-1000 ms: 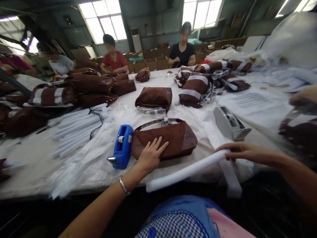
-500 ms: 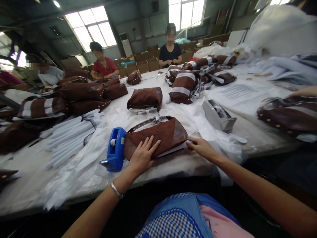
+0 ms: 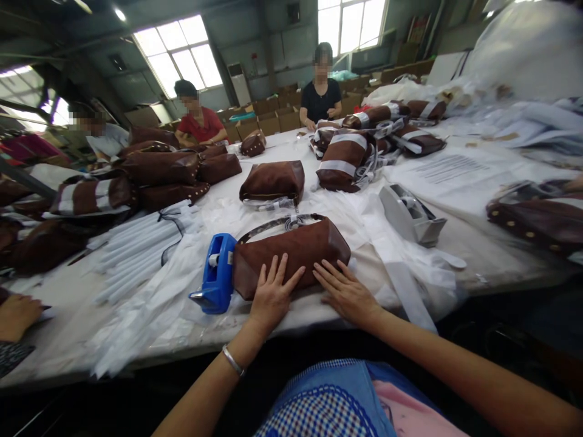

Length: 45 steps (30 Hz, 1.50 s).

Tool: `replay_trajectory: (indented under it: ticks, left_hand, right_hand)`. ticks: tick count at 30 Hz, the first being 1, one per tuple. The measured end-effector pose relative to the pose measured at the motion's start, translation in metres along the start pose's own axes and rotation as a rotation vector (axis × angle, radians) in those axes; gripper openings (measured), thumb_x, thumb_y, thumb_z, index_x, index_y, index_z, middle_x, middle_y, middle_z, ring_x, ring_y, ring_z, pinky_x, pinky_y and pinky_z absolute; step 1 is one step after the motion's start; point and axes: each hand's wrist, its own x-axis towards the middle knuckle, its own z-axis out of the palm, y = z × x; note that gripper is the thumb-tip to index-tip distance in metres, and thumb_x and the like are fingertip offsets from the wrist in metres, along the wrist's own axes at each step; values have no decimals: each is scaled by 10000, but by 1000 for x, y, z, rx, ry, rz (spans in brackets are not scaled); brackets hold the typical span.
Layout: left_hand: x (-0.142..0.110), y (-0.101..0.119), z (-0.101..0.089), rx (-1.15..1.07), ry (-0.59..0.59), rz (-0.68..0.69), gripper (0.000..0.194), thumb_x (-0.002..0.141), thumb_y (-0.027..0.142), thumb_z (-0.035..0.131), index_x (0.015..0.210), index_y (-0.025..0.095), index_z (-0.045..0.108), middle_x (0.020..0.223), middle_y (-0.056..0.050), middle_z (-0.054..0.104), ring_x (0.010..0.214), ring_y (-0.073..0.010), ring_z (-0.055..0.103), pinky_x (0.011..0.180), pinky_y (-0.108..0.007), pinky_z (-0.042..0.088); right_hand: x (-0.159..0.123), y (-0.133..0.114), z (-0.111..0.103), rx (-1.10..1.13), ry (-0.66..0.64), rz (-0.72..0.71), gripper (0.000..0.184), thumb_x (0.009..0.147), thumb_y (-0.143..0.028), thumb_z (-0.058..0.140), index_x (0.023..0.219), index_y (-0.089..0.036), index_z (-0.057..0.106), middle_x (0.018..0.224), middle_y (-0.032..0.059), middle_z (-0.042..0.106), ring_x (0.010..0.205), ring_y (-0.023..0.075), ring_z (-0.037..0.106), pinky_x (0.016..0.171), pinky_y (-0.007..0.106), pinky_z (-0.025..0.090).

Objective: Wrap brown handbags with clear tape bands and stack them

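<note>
A brown suede handbag (image 3: 291,252) lies flat in front of me on white wrapping sheets (image 3: 191,261). My left hand (image 3: 272,292) rests on its near edge, fingers spread and flat. Just to the right, my right hand (image 3: 345,292) lies flat with its fingers spread, the fingertips touching the bag's lower right edge. Neither hand holds anything. A blue tape dispenser (image 3: 216,274) stands against the bag's left end.
A grey tape dispenser (image 3: 412,215) sits to the right. White foam rolls (image 3: 136,249) lie at the left. Several brown bags (image 3: 273,179) are piled across the table. Three people work at the far side; another person's hand (image 3: 16,312) is at the left edge.
My right hand carried a white foam sheet to the bag, slid it under, then came to rest flat beside my left hand. My left hand stayed on the bag.
</note>
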Motion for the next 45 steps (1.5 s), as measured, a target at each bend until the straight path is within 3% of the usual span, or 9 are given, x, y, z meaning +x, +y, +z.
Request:
replay_trajectory:
  ticks: [4,9,12,16,20,26,33,38,45]
  left_hand:
    - [10,18,-2,-1,-17,-29,732,882,292,636,1539,313,317,1653,-125,154,1499,-394,209,1129,-661,316]
    - [17,29,17,31,62,-70,728,918,152,510,1558,351,226,1651,-67,186,1503,-377,206,1138,-673,294]
    - [15,29,26,26,91,-77,758,901,101,489,1558,355,210,1651,-61,185,1510,-369,185,1151,-666,277]
    - [13,28,26,9,92,-76,768,893,89,482,1555,363,206,1652,-57,180,1511,-369,181,1152,-670,269]
    - [14,27,24,-9,71,-81,793,882,89,490,1556,371,181,1654,-53,170,1512,-365,183,1156,-670,258]
    - [16,27,21,-20,64,-83,776,885,95,497,1551,367,206,1645,-48,205,1504,-362,214,1158,-644,279]
    - [13,21,9,-65,95,-79,718,909,306,596,1544,343,264,1640,-61,219,1486,-380,260,1149,-626,307]
    - [13,20,12,-32,277,-131,743,921,290,600,1565,280,229,1617,-135,281,1481,-360,283,1162,-587,313]
    - [18,9,9,-62,518,-235,767,919,258,609,1576,255,213,1581,-156,363,1441,-332,378,1131,-529,395]
  right_hand:
    - [-5,3,17,33,-15,17,619,962,-288,572,1522,-129,364,1565,117,387,1461,295,338,1212,523,278]
    - [-15,4,-7,344,72,87,394,979,-186,494,1355,-234,601,1388,68,611,1324,265,535,1168,515,378]
    - [-27,-3,-23,699,166,532,245,975,-330,546,1116,-263,734,1180,70,727,1143,272,665,1068,482,501]
    - [-32,-9,-31,1425,144,1217,317,904,-422,658,1134,-206,691,1183,115,718,1057,287,706,976,459,575]
    - [-13,-6,-28,1900,181,1356,223,870,-263,698,1062,-149,685,1221,127,695,1109,231,684,1060,357,518]
    - [19,-1,-22,2005,296,1528,130,885,-140,606,996,-133,673,1058,110,729,997,183,704,1012,317,527]
    - [23,-4,-23,2150,357,1439,184,768,-170,751,937,-172,678,985,49,730,980,157,681,968,279,518]
    - [33,-13,-48,2057,281,1093,414,758,-219,761,1160,-240,669,1234,27,677,1187,194,593,1051,334,459]
    - [43,-8,-76,1809,110,732,471,848,-312,681,1309,-243,616,1371,58,607,1295,266,543,1127,469,418]
